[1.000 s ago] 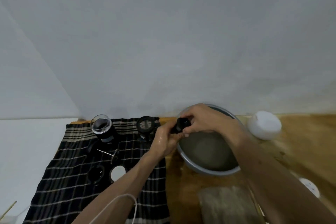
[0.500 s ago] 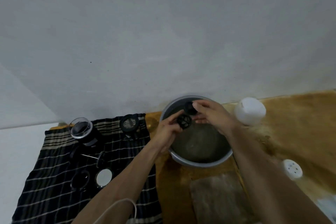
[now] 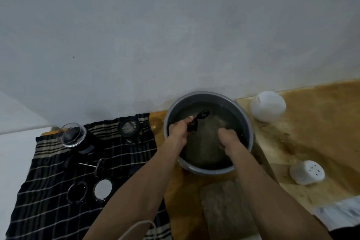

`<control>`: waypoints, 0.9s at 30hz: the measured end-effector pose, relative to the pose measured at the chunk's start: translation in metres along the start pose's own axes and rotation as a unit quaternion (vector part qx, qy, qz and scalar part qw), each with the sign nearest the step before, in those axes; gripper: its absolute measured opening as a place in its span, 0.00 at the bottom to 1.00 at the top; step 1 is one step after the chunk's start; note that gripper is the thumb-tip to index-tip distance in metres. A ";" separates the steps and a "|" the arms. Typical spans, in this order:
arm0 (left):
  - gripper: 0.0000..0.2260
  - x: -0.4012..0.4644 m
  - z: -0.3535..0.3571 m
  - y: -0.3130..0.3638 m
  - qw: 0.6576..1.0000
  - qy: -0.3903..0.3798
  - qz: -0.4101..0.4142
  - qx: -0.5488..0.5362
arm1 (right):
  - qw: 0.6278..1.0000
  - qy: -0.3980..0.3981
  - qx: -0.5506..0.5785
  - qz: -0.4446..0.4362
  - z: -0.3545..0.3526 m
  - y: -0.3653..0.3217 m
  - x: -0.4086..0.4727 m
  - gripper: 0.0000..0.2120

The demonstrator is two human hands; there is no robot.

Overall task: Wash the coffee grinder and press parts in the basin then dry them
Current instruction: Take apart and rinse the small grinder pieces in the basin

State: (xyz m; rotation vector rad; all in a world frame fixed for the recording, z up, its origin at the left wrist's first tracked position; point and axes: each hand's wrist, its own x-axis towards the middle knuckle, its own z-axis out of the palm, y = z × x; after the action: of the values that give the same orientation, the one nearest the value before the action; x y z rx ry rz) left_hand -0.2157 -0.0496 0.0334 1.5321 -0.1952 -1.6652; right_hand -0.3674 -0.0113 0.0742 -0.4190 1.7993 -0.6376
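Both hands were down in the grey basin (image 3: 245, 122) of water on the wooden desk (image 3: 315, 134): the left hand (image 3: 180, 129) had its fingers curled round a small black press part (image 3: 192, 125), with a second black piece (image 3: 203, 114) lying in the water just beyond it. The right hand (image 3: 228, 138) was dipped in the water, and whether its fingers were spread or curled could not be told. On the striped cloth (image 3: 48, 191) to the left lay the grinder cup (image 3: 75, 138), a black ring (image 3: 129, 127), the plunger rod (image 3: 91, 165) and two round discs (image 3: 102, 188).
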 end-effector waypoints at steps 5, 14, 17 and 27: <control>0.17 0.014 0.001 -0.007 1.000 0.005 -0.027 -0.013 | 0.979 -0.074 0.180 0.067 0.004 0.001 0.007 0.13; 0.09 0.017 0.005 -0.008 0.998 -0.013 -0.037 0.042 | 0.988 -0.121 0.031 -0.096 0.015 -0.036 -0.003 0.13; 0.05 0.017 0.002 -0.008 0.998 -0.032 -0.016 0.057 | 0.998 -0.007 0.021 -0.067 0.003 -0.028 0.009 0.10; 0.16 0.007 0.002 -0.012 0.997 -0.049 -0.014 0.058 | 0.980 -0.157 0.110 -0.046 0.013 -0.029 0.004 0.13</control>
State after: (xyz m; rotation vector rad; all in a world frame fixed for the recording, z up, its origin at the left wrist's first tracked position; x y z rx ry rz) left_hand -0.2225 -0.0481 0.0214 1.5459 -0.3286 -1.7794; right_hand -0.3572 -0.0392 0.0864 -0.4285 1.3999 -0.7811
